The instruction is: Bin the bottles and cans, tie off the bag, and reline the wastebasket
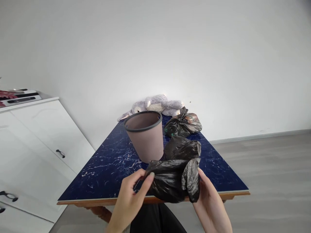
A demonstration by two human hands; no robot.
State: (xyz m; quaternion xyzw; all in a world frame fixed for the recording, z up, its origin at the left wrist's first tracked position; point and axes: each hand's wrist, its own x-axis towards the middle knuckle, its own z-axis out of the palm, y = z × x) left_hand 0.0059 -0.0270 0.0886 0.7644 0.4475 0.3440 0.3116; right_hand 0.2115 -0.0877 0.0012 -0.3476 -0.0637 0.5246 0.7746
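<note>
A black plastic garbage bag (pixel 168 181) is stretched between my hands over the table's front edge. My left hand (pixel 132 191) pinches its left end between thumb and fingers. At the other end, my right hand (pixel 210 197) grips the bag, its fingers partly hidden behind the plastic. Just beyond lies more crumpled black plastic (pixel 181 148); I cannot tell whether it joins the held bag. A brownish-pink trash bin (pixel 148 144) with a dark rim stands upright to the left, with no liner over its visible rim.
Behind the crumpled plastic sits a filled, tied black bag (pixel 183 124). A grey plush toy (pixel 157 105) lies at the table's far end against the wall. The blue marbled table (pixel 104 171) has a wooden edge. A white cabinet (pixel 48 139) stands on the left.
</note>
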